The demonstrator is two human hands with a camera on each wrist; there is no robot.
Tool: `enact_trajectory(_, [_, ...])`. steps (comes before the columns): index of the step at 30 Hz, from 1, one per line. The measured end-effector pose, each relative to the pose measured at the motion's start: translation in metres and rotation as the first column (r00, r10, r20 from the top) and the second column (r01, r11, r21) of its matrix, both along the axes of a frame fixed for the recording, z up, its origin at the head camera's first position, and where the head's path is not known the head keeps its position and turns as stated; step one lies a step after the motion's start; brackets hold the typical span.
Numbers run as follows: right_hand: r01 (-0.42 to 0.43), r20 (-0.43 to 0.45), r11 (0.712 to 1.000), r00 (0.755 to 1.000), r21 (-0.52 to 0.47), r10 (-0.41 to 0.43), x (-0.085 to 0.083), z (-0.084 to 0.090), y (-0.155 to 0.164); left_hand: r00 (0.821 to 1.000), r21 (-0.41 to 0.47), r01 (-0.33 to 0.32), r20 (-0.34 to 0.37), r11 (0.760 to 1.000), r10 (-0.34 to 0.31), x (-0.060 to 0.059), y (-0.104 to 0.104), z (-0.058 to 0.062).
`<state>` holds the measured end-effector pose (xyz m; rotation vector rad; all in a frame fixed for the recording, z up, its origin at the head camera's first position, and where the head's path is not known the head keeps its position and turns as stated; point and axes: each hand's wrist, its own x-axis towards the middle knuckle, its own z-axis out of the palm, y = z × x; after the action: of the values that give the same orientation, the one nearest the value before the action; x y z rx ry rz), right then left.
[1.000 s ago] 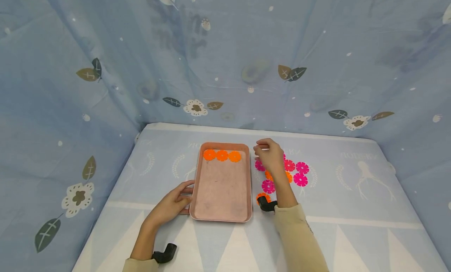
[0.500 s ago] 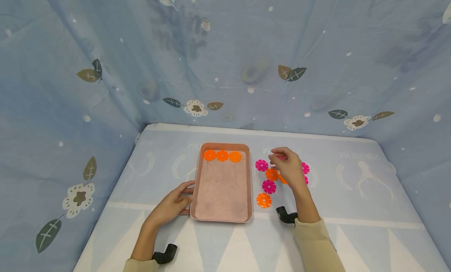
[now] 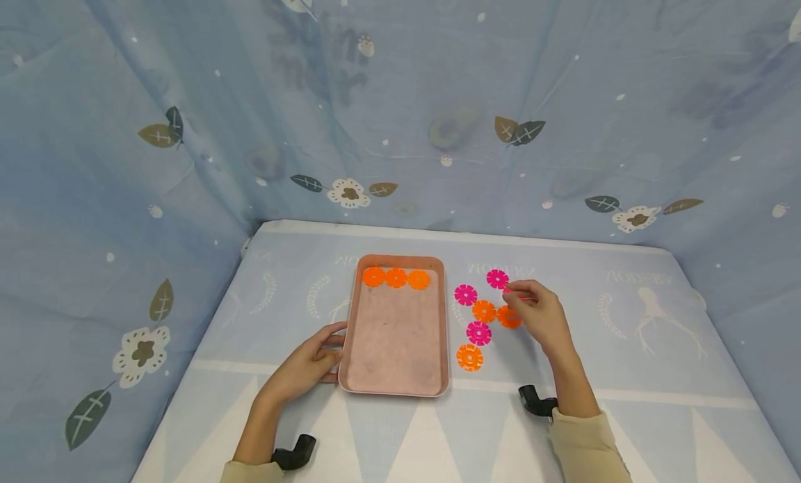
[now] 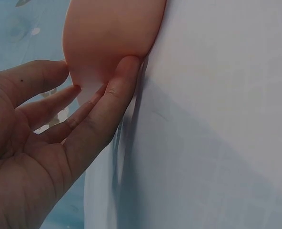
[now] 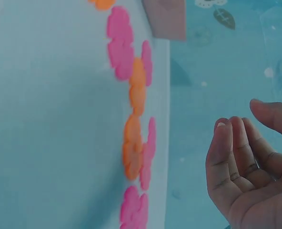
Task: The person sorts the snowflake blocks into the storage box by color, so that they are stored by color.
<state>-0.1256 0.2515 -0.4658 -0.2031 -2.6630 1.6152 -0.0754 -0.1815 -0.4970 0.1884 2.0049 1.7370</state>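
A pink tray [image 3: 395,382] lies on the table with three orange flower discs [image 3: 395,278] in a row along its far end. My left hand [image 3: 332,351] rests at the tray's near left corner, its straight fingers [image 4: 124,71] touching the tray's rim [image 4: 112,28]. To the tray's right lie loose pink discs [image 3: 497,279] and orange discs [image 3: 484,310]. My right hand [image 3: 519,301] hovers over the right side of this cluster, hiding some discs. In the right wrist view the right hand [image 5: 246,124] has relaxed fingers and holds nothing, with the discs [image 5: 137,86] beside it.
Blue patterned cloth covers the table [image 3: 626,344] and hangs as walls on three sides. A black camera mount sits at each wrist [image 3: 294,452] [image 3: 535,402]. The tray's corner [image 5: 165,19] shows in the right wrist view.
My right hand moved right and toward me, from beside the tray's far right corner to the right side of the discs. Discs on the left are uncovered. The left hand stayed put.
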Motion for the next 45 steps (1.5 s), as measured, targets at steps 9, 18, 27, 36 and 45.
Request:
enact_trajectory(9, [0.003, 0.056, 1.0, 0.998, 0.0, -0.003, 0.003, -0.015, 0.025, 1.0, -0.006, -0.008, -0.005, 1.0, 0.008, 0.0, 0.0, -0.002])
enact_trajectory(18, [0.0, 0.109, 1.0, 0.994, 0.027, -0.003, 0.002, -0.022, 0.035, 1.0, -0.011, -0.01, -0.013, 1.0, 0.01, 0.0, 0.0, -0.004])
enact_trajectory(27, [-0.049, 0.17, 0.991, 0.985, 0.126, 0.027, -0.002, -0.032, 0.036, 1.0, -0.016, -0.02, -0.007, 1.0, 0.02, 0.0, 0.001, -0.003])
enact_trajectory(36, [-0.114, 0.16, 0.948, 0.985, 0.296, 0.069, -0.006, -0.041, 0.033, 1.0, -0.02, -0.004, -0.02, 1.0, 0.003, 0.0, 0.0, -0.002])
enact_trajectory(45, [-0.127, 0.17, 0.935, 0.983, 0.332, 0.073, -0.008, -0.043, 0.028, 1.0, -0.027, -0.024, -0.007, 0.999, 0.024, 0.0, 0.0, -0.002])
